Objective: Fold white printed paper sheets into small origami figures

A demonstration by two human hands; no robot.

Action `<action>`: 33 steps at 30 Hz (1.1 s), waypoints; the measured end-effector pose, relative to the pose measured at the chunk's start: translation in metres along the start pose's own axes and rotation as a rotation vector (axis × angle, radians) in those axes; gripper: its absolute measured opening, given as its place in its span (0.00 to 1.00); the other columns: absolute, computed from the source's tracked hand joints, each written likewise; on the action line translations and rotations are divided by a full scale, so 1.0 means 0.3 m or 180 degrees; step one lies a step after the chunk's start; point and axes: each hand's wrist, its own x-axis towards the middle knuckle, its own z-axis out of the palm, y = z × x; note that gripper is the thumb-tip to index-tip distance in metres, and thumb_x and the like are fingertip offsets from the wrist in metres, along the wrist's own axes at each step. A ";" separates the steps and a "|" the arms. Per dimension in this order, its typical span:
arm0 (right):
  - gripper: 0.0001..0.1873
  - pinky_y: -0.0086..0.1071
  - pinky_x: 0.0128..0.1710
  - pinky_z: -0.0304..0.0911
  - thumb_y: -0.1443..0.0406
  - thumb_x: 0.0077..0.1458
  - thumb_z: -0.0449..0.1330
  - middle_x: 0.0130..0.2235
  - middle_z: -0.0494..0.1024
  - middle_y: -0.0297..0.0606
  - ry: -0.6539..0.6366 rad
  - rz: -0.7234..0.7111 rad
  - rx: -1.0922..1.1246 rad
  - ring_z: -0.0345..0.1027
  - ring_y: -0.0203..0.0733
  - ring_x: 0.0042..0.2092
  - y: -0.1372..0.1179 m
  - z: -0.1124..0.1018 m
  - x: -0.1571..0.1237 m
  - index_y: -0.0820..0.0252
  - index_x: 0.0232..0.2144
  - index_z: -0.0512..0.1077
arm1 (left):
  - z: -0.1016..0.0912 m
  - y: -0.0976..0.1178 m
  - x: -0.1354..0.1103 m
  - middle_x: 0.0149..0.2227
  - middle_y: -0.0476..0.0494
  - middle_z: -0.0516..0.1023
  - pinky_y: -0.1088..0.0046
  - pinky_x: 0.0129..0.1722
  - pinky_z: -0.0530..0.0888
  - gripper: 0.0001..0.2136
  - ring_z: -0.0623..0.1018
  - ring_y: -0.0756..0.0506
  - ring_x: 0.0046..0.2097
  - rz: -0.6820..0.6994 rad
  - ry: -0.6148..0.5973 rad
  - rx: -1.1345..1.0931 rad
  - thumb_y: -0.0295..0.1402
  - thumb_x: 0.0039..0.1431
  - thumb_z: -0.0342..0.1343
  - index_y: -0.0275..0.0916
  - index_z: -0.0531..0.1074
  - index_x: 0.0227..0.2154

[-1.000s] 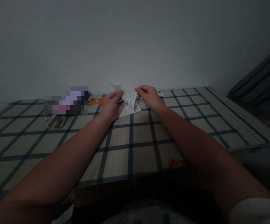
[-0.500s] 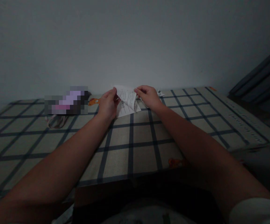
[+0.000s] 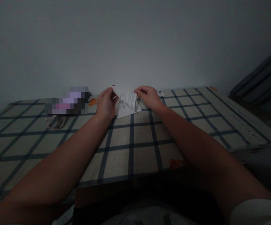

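Note:
A white sheet of printed paper (image 3: 126, 99), partly folded over itself, is held between my hands above the far part of the table. My left hand (image 3: 106, 101) pinches its upper left corner between thumb and fingers. At the right edge of the sheet, my right hand (image 3: 147, 95) has thumb and forefinger closed on the paper. The lower flap of the sheet points toward me and reaches the cloth. Just behind my right hand lies a small white crumpled or folded piece (image 3: 160, 93), partly hidden.
A checked tablecloth (image 3: 116, 159) covers the table, which meets a plain wall (image 3: 135, 43). On the left lies a pixelated purple and pink object (image 3: 71, 100) with a pale cord loop (image 3: 57, 122). Dark folded fabric (image 3: 264, 81) hangs at the right.
My left hand has shifted slightly left, drawing the paper's upper left corner with it. My right hand stays in nearly the same place.

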 end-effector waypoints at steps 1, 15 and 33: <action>0.14 0.32 0.39 0.61 0.56 0.59 0.58 0.32 0.77 0.37 0.0001 -0.0008 0.0004 0.68 0.38 0.35 0.000 0.000 -0.001 0.61 0.30 0.75 | 0.000 0.001 0.001 0.35 0.48 0.80 0.77 0.36 0.74 0.08 0.78 0.49 0.40 0.0022 0.0022 -0.0015 0.40 0.52 0.64 0.43 0.77 0.33; 0.13 0.32 0.39 0.61 0.57 0.58 0.59 0.31 0.76 0.37 -0.0036 -0.0013 0.0042 0.67 0.37 0.34 0.008 0.001 0.001 0.62 0.31 0.75 | 0.011 0.023 0.018 0.27 0.50 0.72 0.78 0.30 0.69 0.04 0.73 0.52 0.31 -0.0188 0.0494 -0.0217 0.35 0.54 0.57 0.42 0.71 0.27; 0.12 0.28 0.30 0.61 0.58 0.57 0.61 0.26 0.73 0.32 0.0354 0.0372 0.0686 0.65 0.32 0.28 0.008 0.000 0.013 0.62 0.30 0.73 | 0.039 -0.005 -0.059 0.29 0.43 0.79 0.74 0.34 0.74 0.14 0.75 0.50 0.30 -0.0577 -0.0907 0.0664 0.44 0.46 0.69 0.37 0.78 0.24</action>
